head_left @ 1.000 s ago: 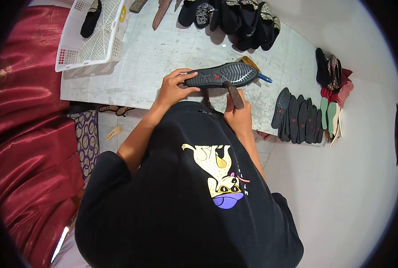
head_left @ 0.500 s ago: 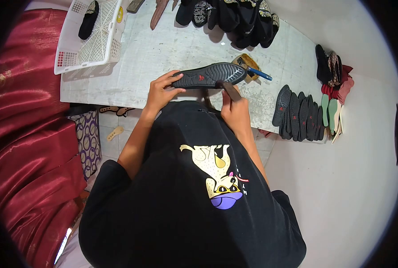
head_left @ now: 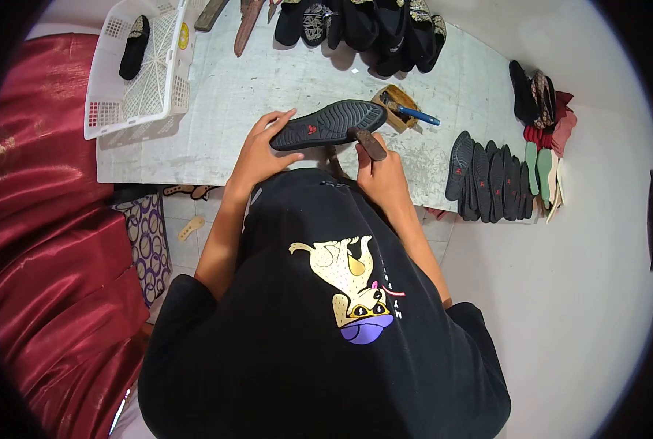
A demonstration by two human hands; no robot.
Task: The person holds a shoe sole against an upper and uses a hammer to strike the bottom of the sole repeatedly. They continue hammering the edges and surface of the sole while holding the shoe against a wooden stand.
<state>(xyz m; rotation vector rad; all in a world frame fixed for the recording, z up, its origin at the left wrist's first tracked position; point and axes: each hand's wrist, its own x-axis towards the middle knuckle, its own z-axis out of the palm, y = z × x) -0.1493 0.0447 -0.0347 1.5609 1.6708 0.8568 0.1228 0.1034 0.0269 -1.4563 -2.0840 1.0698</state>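
A black shoe (head_left: pixel 326 126), its ridged sole facing up with a small red mark, lies across the space between my hands at the table's near edge. My left hand (head_left: pixel 257 150) is closed around its left end, thumb on the near side and fingers on the far side. In my right hand (head_left: pixel 383 174) is a hammer (head_left: pixel 370 145) with a worn brown head. One end of the head meets or nearly meets the near edge of the sole; the fingers hide most of the handle. Beneath the shoe, a dark upright support (head_left: pixel 332 157) partly shows.
Behind the shoe sits a small wooden box (head_left: pixel 405 99) with a blue-handled tool (head_left: pixel 419 115). Several black soles (head_left: pixel 480 179) stand in a row at right. Black shoes (head_left: pixel 363 29) crowd the back of the table (head_left: pixel 217 132); a white basket (head_left: pixel 169 80) stands at left.
The shoe and both hands have shifted slightly left in view. My left hand has moved farther around the shoe's end, and the hammer head has turned a little.
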